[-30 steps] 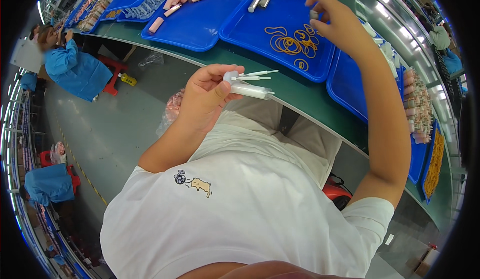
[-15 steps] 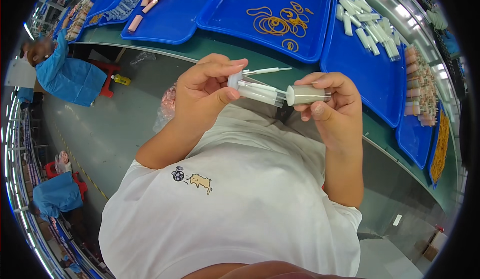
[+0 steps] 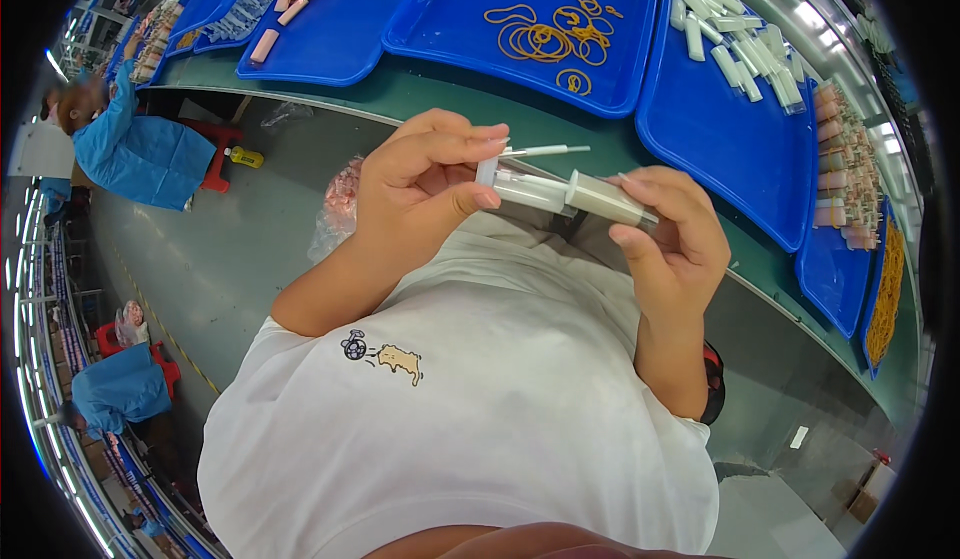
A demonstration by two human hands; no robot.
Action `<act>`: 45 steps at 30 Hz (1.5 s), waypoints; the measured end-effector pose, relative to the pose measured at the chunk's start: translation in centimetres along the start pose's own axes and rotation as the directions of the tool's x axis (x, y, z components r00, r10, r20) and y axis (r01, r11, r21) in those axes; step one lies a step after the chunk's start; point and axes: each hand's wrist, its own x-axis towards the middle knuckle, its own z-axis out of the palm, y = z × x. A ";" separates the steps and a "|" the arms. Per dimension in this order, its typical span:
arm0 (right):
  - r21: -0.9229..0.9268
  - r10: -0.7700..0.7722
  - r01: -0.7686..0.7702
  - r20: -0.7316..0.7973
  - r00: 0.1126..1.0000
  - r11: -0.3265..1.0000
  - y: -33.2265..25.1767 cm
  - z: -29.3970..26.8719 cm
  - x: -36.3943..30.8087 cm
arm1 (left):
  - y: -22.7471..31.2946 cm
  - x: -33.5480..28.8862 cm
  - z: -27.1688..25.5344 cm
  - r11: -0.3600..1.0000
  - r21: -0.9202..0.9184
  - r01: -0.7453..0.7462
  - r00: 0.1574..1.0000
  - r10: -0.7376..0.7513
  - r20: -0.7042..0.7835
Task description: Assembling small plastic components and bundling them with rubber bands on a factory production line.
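My left hand (image 3: 415,174) pinches the white-capped end of a clear tube with white inside (image 3: 530,194). A thin white wand (image 3: 550,150) sticks out from the same fingers, just above the tube. Between thumb and fingers of my right hand (image 3: 685,239) is the clear end of a beige cylindrical tube (image 3: 603,200), which slants down to the right. Its pale rimmed end meets or overlaps the far end of the clear tube, and a second white stem leads toward it. Exactly how these parts join cannot be made out.
Rubber bands (image 3: 545,44) lie in a blue tray (image 3: 440,39) ahead. Pink tubes (image 3: 293,9) fill part of the left tray; white tubes (image 3: 745,49) lie in the right one. Tubes stand stacked (image 3: 845,169) farther right. A person in blue (image 3: 140,154) sits at left.
Both hands have shifted slightly right. The beige tube now tilts down to the right and sits closer to the clear tube, while my right fingers have slid toward its outer end.
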 end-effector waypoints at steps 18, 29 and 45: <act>-0.102 -0.095 0.098 0.030 0.995 0.990 0.9 0.3 0.5 | 0.9 0.1 1.0 0.982 0.187 -0.014 1.000 0.010 0.022; -0.179 -0.013 0.011 -0.009 1.000 0.984 0.1 1.6 0.1 | 0.4 -0.5 2.3 0.995 0.070 0.071 0.995 -0.076 0.067; -0.521 -0.394 0.538 0.368 0.842 0.663 -2.6 2.7 5.2 | 0.9 -0.6 1.1 0.883 -0.368 0.291 0.955 -0.289 0.062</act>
